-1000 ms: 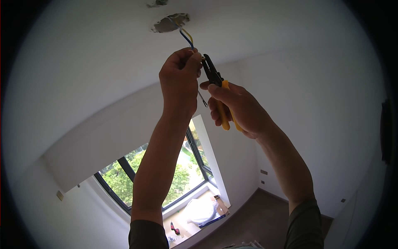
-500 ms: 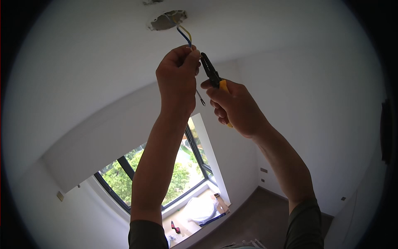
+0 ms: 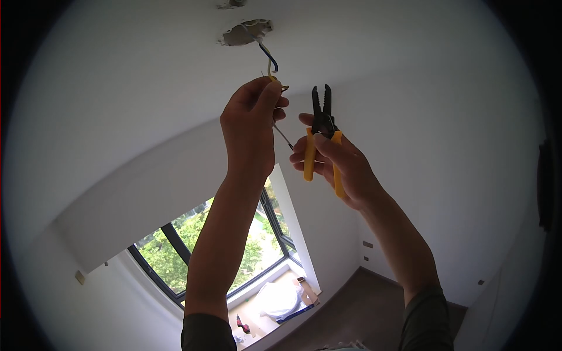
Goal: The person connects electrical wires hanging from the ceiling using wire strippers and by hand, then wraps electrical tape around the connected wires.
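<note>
My left hand (image 3: pixel 252 111) is raised below a ragged hole (image 3: pixel 240 34) in the ceiling, its thumb and fingers pinching a yellow wire (image 3: pixel 270 69). A short end of that wire sticks out past the fingertips. The blue wire (image 3: pixel 275 63) hangs from the same hole and curls just above the hand. From under the left palm a thin metal shaft (image 3: pixel 283 136) pokes out; its other end is hidden. To the right, my right hand (image 3: pixel 345 161) holds yellow-handled wire strippers (image 3: pixel 323 117). Their black jaws point up, spread apart with nothing between them.
A second, smaller hole (image 3: pixel 231 4) shows at the ceiling's top edge. Below is a window (image 3: pixel 170 257) with a sill carrying a white plastic-wrapped bundle (image 3: pixel 278 299) and a red-and-black tool (image 3: pixel 242 324). A dark floor (image 3: pixel 351 310) lies at lower right.
The wire strippers have moved right and down, away from my left hand, and their jaws and handles have spread. The yellow wire now bends through my left fingers, while the blue wire hangs free.
</note>
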